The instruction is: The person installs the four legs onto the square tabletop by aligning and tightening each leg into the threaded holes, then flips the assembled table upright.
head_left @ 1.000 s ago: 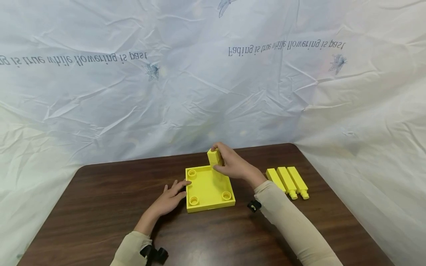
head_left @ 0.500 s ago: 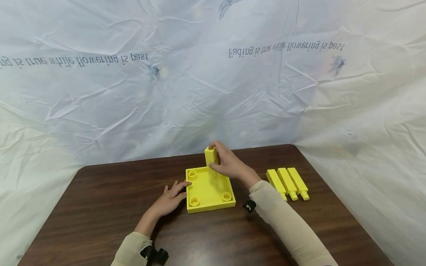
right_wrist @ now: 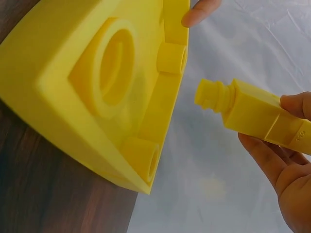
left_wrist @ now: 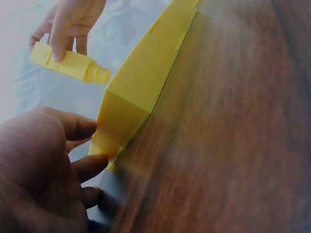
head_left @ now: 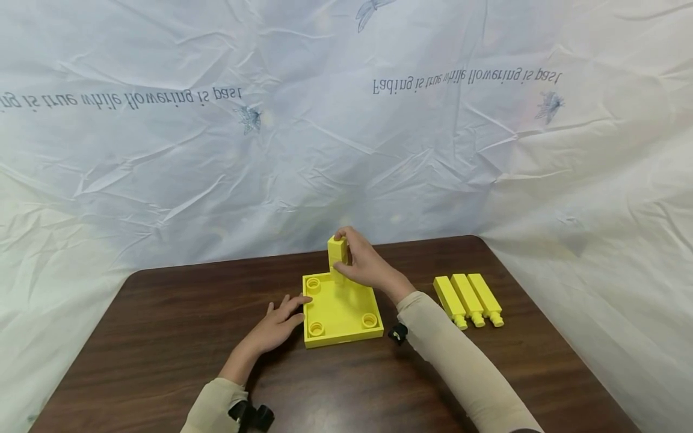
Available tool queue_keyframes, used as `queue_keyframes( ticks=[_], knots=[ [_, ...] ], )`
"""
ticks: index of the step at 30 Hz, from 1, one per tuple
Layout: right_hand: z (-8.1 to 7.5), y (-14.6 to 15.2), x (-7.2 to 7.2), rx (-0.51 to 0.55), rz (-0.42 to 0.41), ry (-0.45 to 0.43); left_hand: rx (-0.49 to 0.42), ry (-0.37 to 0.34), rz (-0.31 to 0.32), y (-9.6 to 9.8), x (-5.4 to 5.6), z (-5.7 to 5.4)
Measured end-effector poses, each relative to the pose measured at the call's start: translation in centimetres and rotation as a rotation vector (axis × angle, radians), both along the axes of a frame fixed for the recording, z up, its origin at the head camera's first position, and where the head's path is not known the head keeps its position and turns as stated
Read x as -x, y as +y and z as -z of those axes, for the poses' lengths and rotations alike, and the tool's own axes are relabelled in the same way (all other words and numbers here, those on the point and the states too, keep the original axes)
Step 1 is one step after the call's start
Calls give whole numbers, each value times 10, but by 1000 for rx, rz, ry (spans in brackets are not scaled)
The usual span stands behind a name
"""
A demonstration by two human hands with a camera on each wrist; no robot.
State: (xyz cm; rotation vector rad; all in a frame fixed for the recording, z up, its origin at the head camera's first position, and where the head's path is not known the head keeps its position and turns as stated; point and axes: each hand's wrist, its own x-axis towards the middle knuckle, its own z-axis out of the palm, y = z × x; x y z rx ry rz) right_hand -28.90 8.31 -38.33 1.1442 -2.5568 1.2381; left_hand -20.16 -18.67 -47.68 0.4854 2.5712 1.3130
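A shallow square yellow panel [head_left: 341,308] lies on the table with its raised rim and round threaded sockets [right_wrist: 118,68] facing up. My right hand [head_left: 370,266] grips a square yellow leg [head_left: 335,255] between thumb and fingers, its threaded end [right_wrist: 214,95] pointing down. The leg hangs over the panel's far side, and a gap separates it from the sockets in the right wrist view. At the panel's left side, my left hand [head_left: 274,328] touches the rim with relaxed fingers [left_wrist: 92,167]. The right hand hides the panel's far right corner in the head view.
To the right, three matching yellow legs [head_left: 468,299] lie side by side on the dark wooden table [head_left: 178,319], threaded ends toward me. A wrinkled pale sheet with printed lettering [head_left: 325,150] hangs behind the table's far edge and along its sides.
My right hand has carried the leg left and slightly up over the panel, toward its far left corner. The left hand and the panel have stayed in place.
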Motion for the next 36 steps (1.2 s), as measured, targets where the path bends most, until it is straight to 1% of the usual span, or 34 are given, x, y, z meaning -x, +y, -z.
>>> queue_keyframes(
  ticks=[4, 11, 23, 32, 36],
  knots=[
    [1, -4, 2, 10, 11, -15, -1, 3, 8, -1, 0, 1],
    [4, -12, 5, 4, 1, 22, -4, -1, 10, -2, 1, 1],
    [8, -24, 9, 33, -8, 22, 0, -3, 1, 0, 1, -1],
    [15, -33, 15, 54, 20, 36, 8, 3, 10, -1, 2, -1],
    [17, -39, 15, 62, 21, 28, 8, -8, 13, -1, 1, -1]
  ],
)
